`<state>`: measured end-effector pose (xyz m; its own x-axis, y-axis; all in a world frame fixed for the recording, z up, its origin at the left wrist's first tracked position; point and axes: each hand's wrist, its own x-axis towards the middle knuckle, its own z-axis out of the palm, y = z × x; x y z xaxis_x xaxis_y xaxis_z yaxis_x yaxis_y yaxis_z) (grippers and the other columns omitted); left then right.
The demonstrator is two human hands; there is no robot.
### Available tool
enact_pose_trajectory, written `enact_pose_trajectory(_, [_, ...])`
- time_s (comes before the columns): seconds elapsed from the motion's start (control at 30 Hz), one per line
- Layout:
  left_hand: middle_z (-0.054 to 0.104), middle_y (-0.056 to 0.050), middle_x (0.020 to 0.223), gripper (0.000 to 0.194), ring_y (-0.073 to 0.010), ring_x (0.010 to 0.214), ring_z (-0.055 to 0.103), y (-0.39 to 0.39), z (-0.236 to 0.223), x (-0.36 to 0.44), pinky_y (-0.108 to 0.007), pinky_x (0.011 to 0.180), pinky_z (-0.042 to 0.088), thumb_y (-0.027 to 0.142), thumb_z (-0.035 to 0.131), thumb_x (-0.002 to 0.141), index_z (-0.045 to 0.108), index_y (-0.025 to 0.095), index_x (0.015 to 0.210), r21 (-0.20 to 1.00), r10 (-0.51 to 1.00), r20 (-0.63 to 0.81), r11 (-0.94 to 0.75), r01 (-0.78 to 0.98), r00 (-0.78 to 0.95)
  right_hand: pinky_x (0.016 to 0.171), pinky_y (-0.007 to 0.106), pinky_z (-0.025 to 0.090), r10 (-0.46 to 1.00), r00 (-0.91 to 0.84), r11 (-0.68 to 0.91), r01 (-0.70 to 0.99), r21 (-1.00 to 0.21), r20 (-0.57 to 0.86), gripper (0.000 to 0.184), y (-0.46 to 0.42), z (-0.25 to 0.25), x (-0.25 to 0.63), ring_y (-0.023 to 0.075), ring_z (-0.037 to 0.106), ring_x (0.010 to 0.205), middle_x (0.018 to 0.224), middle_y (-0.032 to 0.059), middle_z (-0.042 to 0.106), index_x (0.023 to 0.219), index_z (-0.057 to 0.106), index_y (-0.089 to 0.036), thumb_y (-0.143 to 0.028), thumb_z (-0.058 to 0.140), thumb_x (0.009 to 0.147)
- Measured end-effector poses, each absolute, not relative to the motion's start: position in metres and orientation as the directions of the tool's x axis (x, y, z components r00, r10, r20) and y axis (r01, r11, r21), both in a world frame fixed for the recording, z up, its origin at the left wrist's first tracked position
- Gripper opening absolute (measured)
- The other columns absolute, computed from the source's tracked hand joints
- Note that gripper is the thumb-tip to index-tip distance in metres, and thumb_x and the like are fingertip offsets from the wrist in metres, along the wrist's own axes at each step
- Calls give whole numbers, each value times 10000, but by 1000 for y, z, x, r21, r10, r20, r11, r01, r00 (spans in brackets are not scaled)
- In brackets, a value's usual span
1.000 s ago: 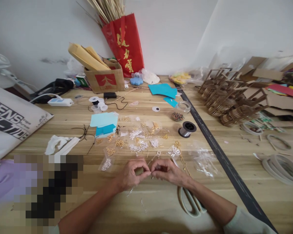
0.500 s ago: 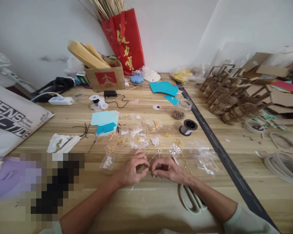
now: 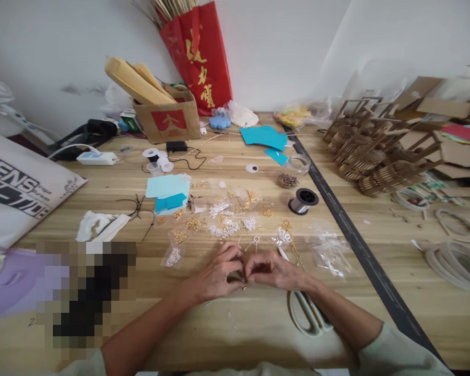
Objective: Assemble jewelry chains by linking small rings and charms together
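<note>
Over the wooden table, my left hand [image 3: 223, 271] and my right hand [image 3: 272, 269] meet fingertip to fingertip, both closed in a pinch. A thin silvery chain [image 3: 248, 247] passes between them, its far end by a small ring [image 3: 256, 240] on the wood. A tiny gold-coloured piece [image 3: 244, 288] shows below the fingertips; the exact point of grip is hidden. Scissors [image 3: 306, 319] with pale handles lie partly under my right forearm. A gold chain [image 3: 293, 250] rests beyond my right wrist. Nearer me is a short silvery chain piece [image 3: 232, 321].
Small bags of gold and silver findings [image 3: 225, 228] spread beyond my hands. A wire spool [image 3: 303, 201], a jar of beads [image 3: 288, 180] and clear plastic bags [image 3: 332, 253] are to the right. Blue cards [image 3: 168, 188] lie left; woven baskets [image 3: 376, 151] stand far right.
My hands have drawn closer together, and the left fingertips now sit lower against the right ones. The chain tail below my left hand is now mostly covered. The view has shifted slightly.
</note>
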<state>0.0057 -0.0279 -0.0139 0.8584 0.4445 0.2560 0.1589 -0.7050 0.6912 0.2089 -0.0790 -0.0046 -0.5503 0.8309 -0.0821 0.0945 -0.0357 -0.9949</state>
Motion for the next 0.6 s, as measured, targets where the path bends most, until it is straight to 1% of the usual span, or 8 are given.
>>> enact_pose_trajectory(0.13, [564,-74,931,82,-255,1111,445,-28,-17,5,-380,939,447,201,749,759,685,166,796,690,426,250,-708,149,869,647,231,412,813,-575,11,175,-984,-93,141,-79,-3,212,121,537,694,746,5,607,780,656,-148,-267,638,852])
enact_pose_trajectory(0.27, [554,-67,924,50,-239,1092,452,-28,-17,5,-363,927,452,198,720,791,685,163,799,687,413,266,-715,130,871,633,226,410,801,-589,-6,162,-987,-102,136,-79,-3,212,120,532,693,762,12,609,779,643,-142,-256,629,852])
enact_pose_trajectory(0.4, [550,-67,912,47,-229,1071,457,-27,-16,6,-353,917,455,203,693,818,685,158,805,677,406,283,-726,119,869,625,221,395,801,-592,13,172,-985,-93,115,-79,-5,212,115,518,686,751,7,597,776,637,-140,-224,620,852])
enact_pose_trajectory(0.6, [561,-65,905,47,-223,1043,472,-27,-16,5,-352,886,458,137,666,820,670,153,776,663,419,306,-738,124,855,611,215,377,801,-592,32,192,-981,-89,64,-79,-8,213,108,501,669,743,-2,591,797,647,-141,-187,626,837])
